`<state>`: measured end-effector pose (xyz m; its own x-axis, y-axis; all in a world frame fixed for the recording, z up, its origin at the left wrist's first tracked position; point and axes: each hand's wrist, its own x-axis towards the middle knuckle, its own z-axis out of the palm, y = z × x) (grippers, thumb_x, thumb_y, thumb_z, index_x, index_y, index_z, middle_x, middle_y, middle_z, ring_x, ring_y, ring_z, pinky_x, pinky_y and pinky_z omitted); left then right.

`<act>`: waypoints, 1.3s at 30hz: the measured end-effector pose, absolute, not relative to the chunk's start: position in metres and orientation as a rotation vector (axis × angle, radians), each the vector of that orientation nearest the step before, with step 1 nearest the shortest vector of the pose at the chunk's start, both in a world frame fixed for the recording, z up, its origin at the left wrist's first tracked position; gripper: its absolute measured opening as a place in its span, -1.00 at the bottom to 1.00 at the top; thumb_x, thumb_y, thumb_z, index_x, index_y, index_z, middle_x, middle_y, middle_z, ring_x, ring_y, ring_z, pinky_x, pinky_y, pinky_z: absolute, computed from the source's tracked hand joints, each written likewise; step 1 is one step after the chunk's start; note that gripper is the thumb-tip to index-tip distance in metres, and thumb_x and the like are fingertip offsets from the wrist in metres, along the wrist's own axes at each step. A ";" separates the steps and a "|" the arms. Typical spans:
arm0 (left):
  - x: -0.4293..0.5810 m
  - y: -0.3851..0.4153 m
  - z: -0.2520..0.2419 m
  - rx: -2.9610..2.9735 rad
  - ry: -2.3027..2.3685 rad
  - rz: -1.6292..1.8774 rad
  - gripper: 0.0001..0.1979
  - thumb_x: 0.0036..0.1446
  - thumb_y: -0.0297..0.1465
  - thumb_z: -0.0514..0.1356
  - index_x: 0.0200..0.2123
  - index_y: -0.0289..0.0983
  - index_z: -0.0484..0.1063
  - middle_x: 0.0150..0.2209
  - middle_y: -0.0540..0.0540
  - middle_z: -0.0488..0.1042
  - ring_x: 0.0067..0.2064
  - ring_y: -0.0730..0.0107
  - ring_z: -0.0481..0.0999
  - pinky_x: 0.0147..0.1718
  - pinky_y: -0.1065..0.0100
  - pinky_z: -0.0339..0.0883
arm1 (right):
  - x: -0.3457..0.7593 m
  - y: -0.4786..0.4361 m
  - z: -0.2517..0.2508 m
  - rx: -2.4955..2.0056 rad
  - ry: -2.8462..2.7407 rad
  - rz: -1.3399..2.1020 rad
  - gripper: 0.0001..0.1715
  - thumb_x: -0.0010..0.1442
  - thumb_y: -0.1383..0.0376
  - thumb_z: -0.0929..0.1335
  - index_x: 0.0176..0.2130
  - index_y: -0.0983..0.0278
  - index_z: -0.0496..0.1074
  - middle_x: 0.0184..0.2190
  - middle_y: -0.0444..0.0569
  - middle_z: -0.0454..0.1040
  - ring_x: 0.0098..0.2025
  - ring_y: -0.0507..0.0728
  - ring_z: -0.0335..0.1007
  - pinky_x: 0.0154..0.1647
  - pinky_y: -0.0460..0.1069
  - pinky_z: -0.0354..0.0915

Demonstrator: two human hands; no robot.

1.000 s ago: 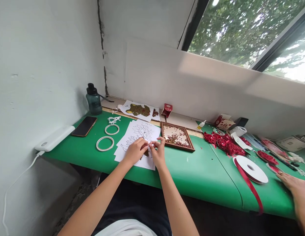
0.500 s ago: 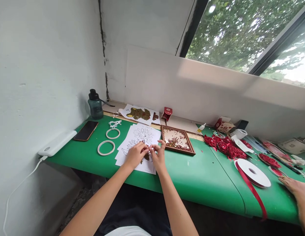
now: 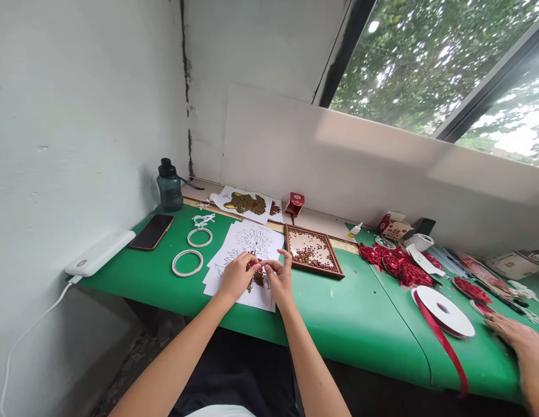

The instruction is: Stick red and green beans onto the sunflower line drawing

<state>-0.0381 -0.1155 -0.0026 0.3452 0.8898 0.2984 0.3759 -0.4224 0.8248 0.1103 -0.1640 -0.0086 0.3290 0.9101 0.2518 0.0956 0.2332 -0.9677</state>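
Both my hands meet over a sheet of paper [image 3: 252, 298] printed with flower outlines, part of it covered with small dark beads or seeds [image 3: 259, 279]. The fingertips of my left hand [image 3: 239, 277] are pinched together. My right hand [image 3: 279, 279] pinches thumb and index finger right beside them, its other fingers partly raised. Whatever sits between the fingertips is too small to make out. Just right of the paper lies a brown framed tray [image 3: 315, 271] holding scattered reddish and olive beads or seeds.
Left stand two white rings [image 3: 188, 274], a phone [image 3: 152, 231], a white power bank [image 3: 99, 252] and a bottle [image 3: 170, 188]. Behind lies a bead-covered picture [image 3: 246, 203]. To the right are a ribbon spool [image 3: 454, 318], red ribbon pieces [image 3: 400, 266] and another person's hand [image 3: 508, 330].
My fingertips stay together over the paper, with the right fingers shifting slightly. The view has turned a little, and the other person's hand appears slightly farther left.
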 end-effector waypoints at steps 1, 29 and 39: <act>-0.038 -0.116 -0.003 1.957 1.105 1.010 -0.90 0.34 -0.34 0.24 -0.27 -0.16 0.53 -0.24 0.02 0.56 -0.24 0.32 0.54 -0.20 0.30 0.34 | 0.110 -0.164 -0.008 -1.203 -1.099 0.754 -0.37 0.24 0.13 0.42 0.17 0.08 0.09 -0.31 -0.10 0.58 -0.41 0.11 0.43 -0.46 -0.03 0.27; -0.037 -0.109 -0.009 1.973 1.125 1.067 -0.84 0.41 -0.36 0.11 -0.23 -0.19 0.47 -0.20 -0.02 0.54 -0.19 0.29 0.53 -0.16 0.27 0.33 | 0.118 -0.159 -0.015 -1.360 -1.080 0.589 -0.55 0.25 0.21 0.33 0.13 0.18 0.31 -0.15 0.03 0.65 -0.33 0.12 0.44 -0.34 0.00 0.30; -0.038 -0.111 -0.009 2.029 1.042 0.993 -0.85 0.42 -0.39 0.11 -0.21 -0.17 0.47 -0.21 0.01 0.53 -0.19 0.32 0.53 -0.17 0.32 0.32 | 0.116 -0.156 -0.012 -1.319 -1.314 0.535 -0.79 0.24 0.25 0.33 -0.22 0.22 0.57 -0.26 -0.03 0.61 -0.29 0.14 0.44 -0.17 0.05 0.36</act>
<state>-0.0378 -0.1109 -0.0090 0.3993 0.8557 0.3292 0.3701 -0.4790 0.7960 0.1162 -0.1564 -0.0120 0.2711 0.8852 0.3779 0.3697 0.2668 -0.8900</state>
